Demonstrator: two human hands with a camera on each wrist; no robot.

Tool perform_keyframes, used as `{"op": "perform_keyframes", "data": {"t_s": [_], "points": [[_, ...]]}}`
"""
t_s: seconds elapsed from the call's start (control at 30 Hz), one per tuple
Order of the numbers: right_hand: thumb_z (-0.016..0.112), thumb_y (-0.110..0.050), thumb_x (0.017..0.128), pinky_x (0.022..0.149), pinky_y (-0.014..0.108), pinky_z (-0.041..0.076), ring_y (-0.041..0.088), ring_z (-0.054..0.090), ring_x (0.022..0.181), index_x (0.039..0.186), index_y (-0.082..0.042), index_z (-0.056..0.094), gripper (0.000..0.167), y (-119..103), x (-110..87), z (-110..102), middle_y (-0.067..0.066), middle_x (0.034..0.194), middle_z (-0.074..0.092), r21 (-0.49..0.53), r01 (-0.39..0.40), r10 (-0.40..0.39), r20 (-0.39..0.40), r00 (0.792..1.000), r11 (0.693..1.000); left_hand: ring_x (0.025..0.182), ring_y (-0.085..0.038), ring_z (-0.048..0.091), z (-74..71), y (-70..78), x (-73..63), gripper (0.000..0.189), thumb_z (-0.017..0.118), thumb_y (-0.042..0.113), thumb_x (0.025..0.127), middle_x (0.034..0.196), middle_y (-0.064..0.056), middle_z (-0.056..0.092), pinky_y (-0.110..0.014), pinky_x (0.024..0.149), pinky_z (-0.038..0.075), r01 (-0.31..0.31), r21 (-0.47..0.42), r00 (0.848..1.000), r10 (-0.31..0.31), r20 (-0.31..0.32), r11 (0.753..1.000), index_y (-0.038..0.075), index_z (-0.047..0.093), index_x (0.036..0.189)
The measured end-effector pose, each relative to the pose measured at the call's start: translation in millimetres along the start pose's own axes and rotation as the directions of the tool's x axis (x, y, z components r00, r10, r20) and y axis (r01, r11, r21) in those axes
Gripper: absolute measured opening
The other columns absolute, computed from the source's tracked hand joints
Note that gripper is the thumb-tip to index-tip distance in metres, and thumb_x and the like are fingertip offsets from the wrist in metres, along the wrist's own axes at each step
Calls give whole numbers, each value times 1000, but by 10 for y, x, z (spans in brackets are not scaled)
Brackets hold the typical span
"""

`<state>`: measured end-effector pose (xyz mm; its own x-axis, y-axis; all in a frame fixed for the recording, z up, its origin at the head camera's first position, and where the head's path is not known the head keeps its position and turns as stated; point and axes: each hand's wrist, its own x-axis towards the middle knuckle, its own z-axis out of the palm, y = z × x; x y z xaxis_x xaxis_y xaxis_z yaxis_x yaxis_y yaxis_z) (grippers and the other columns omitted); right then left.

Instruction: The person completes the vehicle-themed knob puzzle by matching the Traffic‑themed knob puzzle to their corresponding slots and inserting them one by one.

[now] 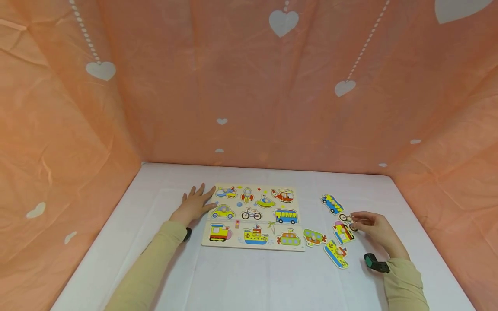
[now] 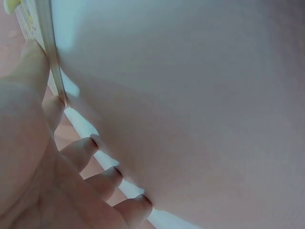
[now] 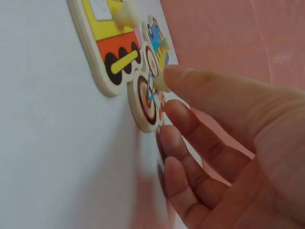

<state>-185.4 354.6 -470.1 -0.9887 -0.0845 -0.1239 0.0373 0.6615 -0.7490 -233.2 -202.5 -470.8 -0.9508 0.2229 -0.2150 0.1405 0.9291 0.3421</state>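
A wooden peg puzzle board printed with vehicles lies on the white table. The left hand is spread at its left side, with thumb and index finger on the board's edge and the other fingertips on the table. On the right, the right hand pinches the small knob of a bicycle puzzle piece between thumb and index finger. That piece lies beside the train piece and below the bus piece. The other right fingers are loosely bent near the tabletop.
A green submarine piece lies close to the board's right edge, and a boat piece sits nearer the front. Orange cloth with white hearts surrounds the white table at the back and sides.
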Motion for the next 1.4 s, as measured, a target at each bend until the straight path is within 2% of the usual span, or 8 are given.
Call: {"op": "perform_keyframes", "data": {"t_s": [0.23,0.47,0.73,1.0,1.2,1.4], "points": [[74,-22,85,68,21,48,17,57,87,119,4,63,44,24,18,0,16,108,65,7,-4,4,-3,1000,1000,137,-54,6,-2,8,8,69,55,42,95,154,-27,13,-70,105,7,6,-5,1000,-6,7,1000,16,27,152],[73,-23,86,65,23,47,19,54,83,117,4,63,42,26,64,25,12,103,65,1,-47,47,3,999,999,137,-55,6,-14,9,-12,68,56,41,95,154,-28,13,-70,105,6,1,-19,1000,-1,-1,1000,15,28,152],[74,-26,85,61,25,44,19,52,77,111,4,66,41,-8,96,88,7,91,64,-21,-80,79,-42,996,997,138,-54,4,-1,4,-12,68,55,42,95,155,-27,12,-70,105,5,11,-22,1000,-11,-4,1000,16,27,152],[75,-22,84,57,25,43,18,51,75,108,4,67,36,-33,106,125,6,86,62,-3,-114,113,-74,991,994,137,-54,6,32,6,-3,68,56,41,95,154,-27,12,-70,105,5,13,-11,1000,-14,-13,1000,16,27,152],[75,-23,84,56,24,43,15,52,72,103,5,68,35,-45,109,146,5,80,61,21,-96,97,-93,991,995,137,-54,5,39,1,10,68,56,42,95,155,-26,12,-69,105,5,23,-7,1000,-23,-10,1000,16,27,152],[75,-24,85,58,24,44,17,52,74,103,5,67,35,-47,104,158,6,82,61,22,-102,104,-96,990,995,137,-54,5,30,12,3,68,56,41,96,154,-27,12,-70,105,5,20,-6,1000,-20,-10,1000,16,27,152]]}}
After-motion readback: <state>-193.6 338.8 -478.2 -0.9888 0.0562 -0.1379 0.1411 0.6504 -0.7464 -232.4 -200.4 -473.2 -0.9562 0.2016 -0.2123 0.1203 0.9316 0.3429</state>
